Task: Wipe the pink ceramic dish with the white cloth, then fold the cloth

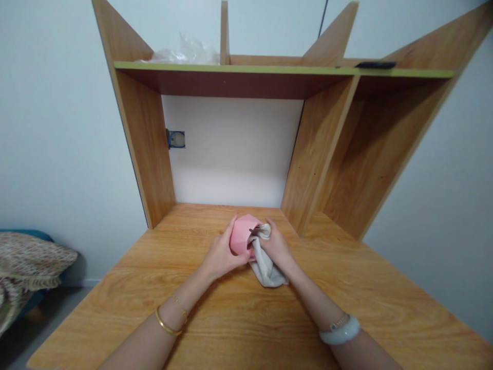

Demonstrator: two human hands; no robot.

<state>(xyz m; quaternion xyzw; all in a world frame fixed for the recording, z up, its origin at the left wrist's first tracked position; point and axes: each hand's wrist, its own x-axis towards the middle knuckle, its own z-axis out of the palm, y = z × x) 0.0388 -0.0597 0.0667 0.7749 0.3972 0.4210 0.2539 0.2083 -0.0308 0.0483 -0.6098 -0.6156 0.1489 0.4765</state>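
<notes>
A pink faceted cup (242,235) is held just above the wooden desk (192,308), near its middle. My left hand (221,254) grips the cup from the left side. My right hand (275,246) holds a pale grey cloth (265,267) bunched against the cup's right side and opening. The cloth's loose end hangs down onto the desk. A gold bangle sits on my left wrist, a pale bangle on my right.
A wooden hutch rises at the back with upright dividers (311,164) and a top shelf (269,69). A clear plastic bag (185,51) and a dark flat object (375,65) lie on that shelf. A patterned blanket (26,262) lies at the far left.
</notes>
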